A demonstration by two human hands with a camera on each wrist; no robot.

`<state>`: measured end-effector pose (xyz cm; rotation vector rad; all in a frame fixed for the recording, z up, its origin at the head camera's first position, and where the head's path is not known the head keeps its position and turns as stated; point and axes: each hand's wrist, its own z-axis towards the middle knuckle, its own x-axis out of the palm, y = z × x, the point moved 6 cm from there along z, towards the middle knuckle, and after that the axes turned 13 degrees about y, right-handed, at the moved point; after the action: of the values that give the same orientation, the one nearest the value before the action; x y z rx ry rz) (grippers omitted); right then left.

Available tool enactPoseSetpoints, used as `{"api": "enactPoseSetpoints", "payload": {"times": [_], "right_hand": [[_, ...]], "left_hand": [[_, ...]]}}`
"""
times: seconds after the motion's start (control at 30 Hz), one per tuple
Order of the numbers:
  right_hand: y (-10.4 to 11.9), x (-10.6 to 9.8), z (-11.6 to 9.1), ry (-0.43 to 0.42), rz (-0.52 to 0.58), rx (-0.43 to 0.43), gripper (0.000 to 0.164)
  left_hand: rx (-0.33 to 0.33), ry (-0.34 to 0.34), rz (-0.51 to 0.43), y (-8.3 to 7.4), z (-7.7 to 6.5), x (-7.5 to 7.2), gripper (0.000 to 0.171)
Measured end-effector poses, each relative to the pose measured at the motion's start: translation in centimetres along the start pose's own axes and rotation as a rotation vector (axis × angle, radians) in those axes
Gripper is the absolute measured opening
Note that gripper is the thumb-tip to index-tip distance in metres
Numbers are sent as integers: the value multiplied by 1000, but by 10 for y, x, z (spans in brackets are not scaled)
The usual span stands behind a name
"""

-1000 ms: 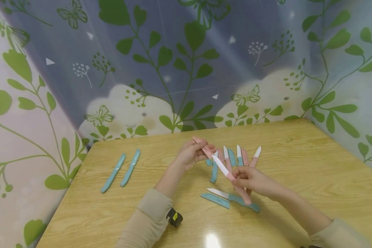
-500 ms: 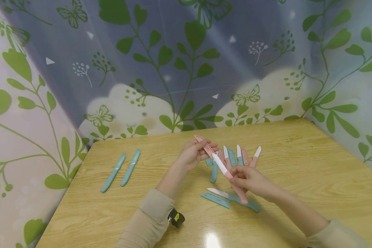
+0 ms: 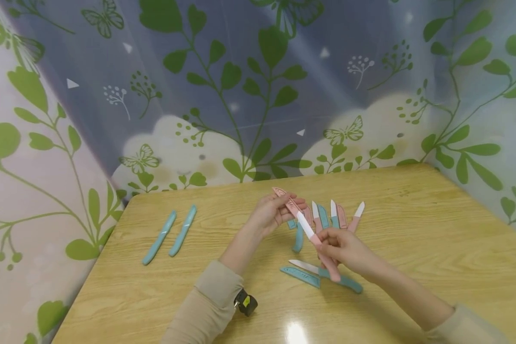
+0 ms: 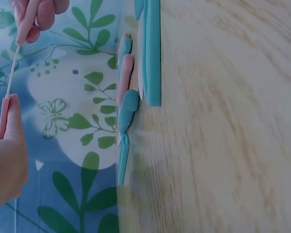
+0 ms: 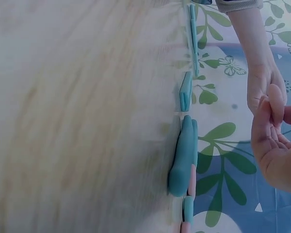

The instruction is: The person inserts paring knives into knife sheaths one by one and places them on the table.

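My left hand [image 3: 268, 215] holds a pink knife sheath [image 3: 292, 207] between thumb and fingers, raised over the table. The pink handle of a paring knife [image 3: 328, 266] is pinched in my right hand [image 3: 346, 249]. Its white blade [image 3: 305, 226] runs up into the sheath's mouth, with part of the blade still showing. In the left wrist view, the blade [image 4: 12, 70] makes a straight line between handle and sheath. Below the hands lie an uncovered teal paring knife [image 3: 348, 283] and, beside its blade, a teal sheath [image 3: 302, 276].
Two sheathed teal knives, one [image 3: 159, 238] beside the other [image 3: 182, 231], lie on the left of the wooden table [image 3: 112, 291]. Behind my hands is a row of bare knives and loose sheaths, including a teal sheath [image 3: 323, 217] and a pink knife [image 3: 356, 220]. A patterned curtain [image 3: 223, 95] hangs behind.
The white blade has slid further into the pink sheath, so less of it shows. My right hand has moved slightly up and left; the knives on the table stay put.
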<state>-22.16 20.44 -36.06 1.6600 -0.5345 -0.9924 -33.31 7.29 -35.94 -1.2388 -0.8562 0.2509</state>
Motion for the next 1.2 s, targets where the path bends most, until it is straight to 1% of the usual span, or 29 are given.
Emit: {"api": "enactPoseSetpoints", "payload": {"times": [0.17, 0.4, 0.6, 0.8, 0.9, 1.2], "right_hand": [[0, 0, 1, -11, -14, -6, 30], [2, 0, 3, -21, -28, -5, 30], [0, 1, 7, -28, -11, -1, 28], [-2, 2, 9, -50, 3, 8, 29], [-2, 2, 11, -58, 5, 11, 30], [0, 5, 14, -68, 0, 27, 29]], "left_hand": [[-17, 2, -3, 1, -1, 2, 38], [-35, 2, -7, 3, 0, 1, 34], [-61, 15, -17, 7, -1, 0, 37], [-95, 23, -17, 10, -2, -1, 34], [-95, 31, -20, 10, -3, -1, 34], [-97, 61, -22, 9, -5, 0, 27]]}}
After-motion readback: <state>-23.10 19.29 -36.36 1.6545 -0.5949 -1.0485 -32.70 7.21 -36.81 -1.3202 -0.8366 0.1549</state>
